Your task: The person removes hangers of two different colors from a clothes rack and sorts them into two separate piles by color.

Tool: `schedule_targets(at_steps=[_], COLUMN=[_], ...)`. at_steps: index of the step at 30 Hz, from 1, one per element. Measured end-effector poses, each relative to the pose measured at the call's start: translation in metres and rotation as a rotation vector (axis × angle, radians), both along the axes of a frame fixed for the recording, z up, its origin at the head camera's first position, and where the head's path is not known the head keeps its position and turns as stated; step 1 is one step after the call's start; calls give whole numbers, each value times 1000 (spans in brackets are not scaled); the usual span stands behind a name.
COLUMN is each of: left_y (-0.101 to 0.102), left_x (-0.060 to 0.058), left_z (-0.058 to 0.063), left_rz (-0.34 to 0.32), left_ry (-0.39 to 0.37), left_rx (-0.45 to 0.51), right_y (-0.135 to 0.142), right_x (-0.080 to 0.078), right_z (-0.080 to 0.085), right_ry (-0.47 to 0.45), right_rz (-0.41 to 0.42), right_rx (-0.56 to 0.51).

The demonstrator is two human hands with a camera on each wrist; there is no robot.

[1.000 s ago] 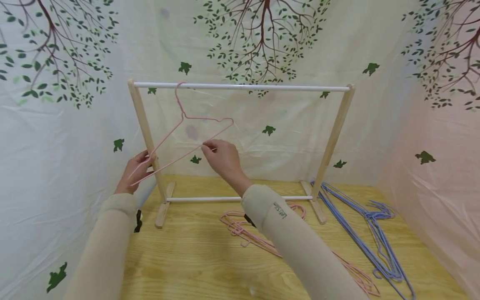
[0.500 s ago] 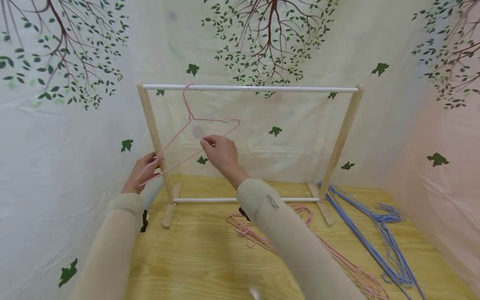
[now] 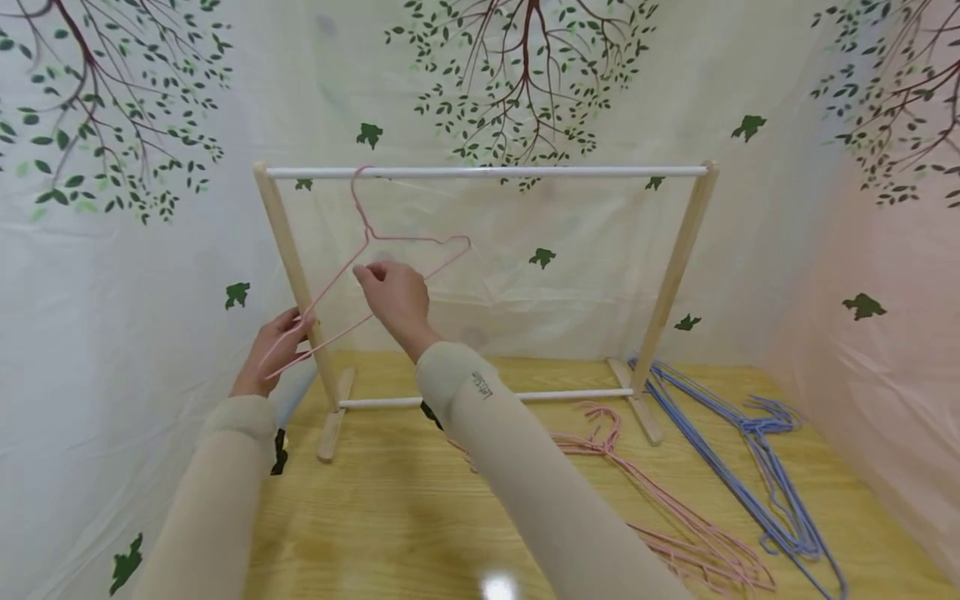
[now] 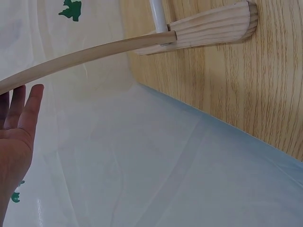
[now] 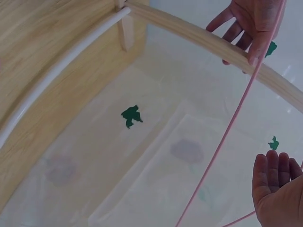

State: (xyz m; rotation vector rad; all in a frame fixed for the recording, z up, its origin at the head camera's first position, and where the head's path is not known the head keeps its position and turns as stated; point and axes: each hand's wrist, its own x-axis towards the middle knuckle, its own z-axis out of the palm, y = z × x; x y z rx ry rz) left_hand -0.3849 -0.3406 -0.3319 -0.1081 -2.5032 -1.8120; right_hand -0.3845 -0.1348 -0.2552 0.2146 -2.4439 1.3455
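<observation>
A pink wire hanger (image 3: 408, 239) hangs by its hook from the white top rail (image 3: 525, 172), near the rack's left end. My left hand (image 3: 272, 350) rests against the left wooden post (image 3: 285, 242), beside the hanger's near corner; in the left wrist view, its extended fingers touch that post (image 4: 85, 56). My right hand (image 3: 397, 302) is in front of the hanger, near its left sloping arm. In the right wrist view, this hand (image 5: 280, 194) has loosely bent fingers and no visible grip on the pink wire (image 5: 232, 123). Its thumb is hidden there.
Several pink hangers (image 3: 675, 500) lie on the wooden table (image 3: 390, 517), partly behind my right sleeve. Blue hangers (image 3: 765, 475) lie farther right, by the right post (image 3: 678, 267). A leaf-patterned sheet (image 3: 465, 325) hangs behind the rack.
My right hand has moved left from the hanger's bottom bar toward its left arm. The left hand stays at the post, and the hanger still hangs from the rail. The head view shifts slightly.
</observation>
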Motion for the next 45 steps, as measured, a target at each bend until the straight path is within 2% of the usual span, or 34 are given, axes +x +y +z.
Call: schedule_targets(at_steps=[7, 12, 16, 20, 25, 29, 36, 40, 45], left_y=[4, 7, 9, 13, 16, 10, -12, -14, -13], left_x=[4, 2, -2, -1, 7, 3, -24, -28, -27], left_z=[0, -6, -8, -4, 7, 8, -10, -14, -13], left_rz=[9, 10, -14, -41, -50, -52, -30, -29, -30], left_ry=[-2, -14, -14, -2, 3, -17, -13, -8, -16], left_rx=[27, 34, 54, 68, 62, 64, 29, 13, 7], right_y=[-16, -19, -16, -10, -2, 6, 33, 65, 113], right_x=[-2, -6, -7, -6, -3, 0, 11, 19, 33], right_z=[6, 2, 4, 8, 15, 22, 35, 38, 36], right_ry=[-32, -54, -71, -110, -166, -186, -208, -220, -257], right_rz=[-71, -74, -73, -46, 9, 68, 162, 199, 233], right_rx=[-10, -61, -117, -208, -354, -410, -383, -332, -263])
